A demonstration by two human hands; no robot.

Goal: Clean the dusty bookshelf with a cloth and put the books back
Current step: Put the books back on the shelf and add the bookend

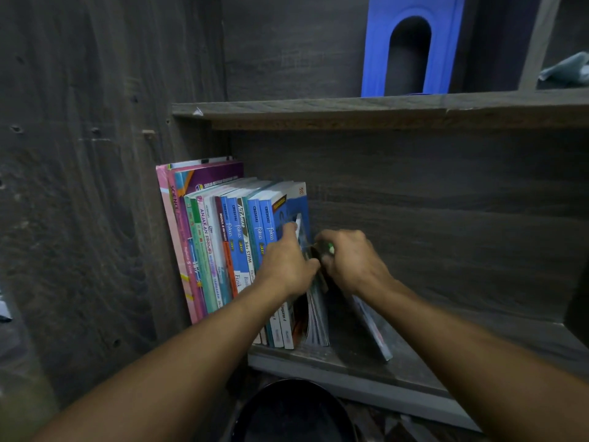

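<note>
Stuff around the fingers first. Up and to the right of both hands, well apart from them, a blue plastic piece (pixel 446 43) with an arched cut-out stands on the upper shelf board (pixel 318 108). Further right, in the next compartment, the cloth (pixel 565 70) lies crumpled, nowhere near either hand. Below the wrists, closer to the camera, there's a dark round thing (pixel 287 413), and I can't tell what it is.

Left of the fingers, the row of books (pixel 223 237) stands upright at the left end of the bookshelf (pixel 430 193), on the lower shelf board (pixel 366 371). A few floppy booklets (pixel 318 317) sag just under the hands, in the gap between the row and the book being handled, so they're kind of in the way.

The left hand (pixel 287 263) has its fingers curled over the top edge of the blue end book (pixel 298 202), the last one in the row, gripping it. The right hand (pixel 350 260) is just beside it, almost touching, with its fingers clenched round the top of a slim book (pixel 373 323). That one is tilted. Its top is at the fingers, right by the end book, and its foot sits well out to the right on the lower shelf board.
</note>
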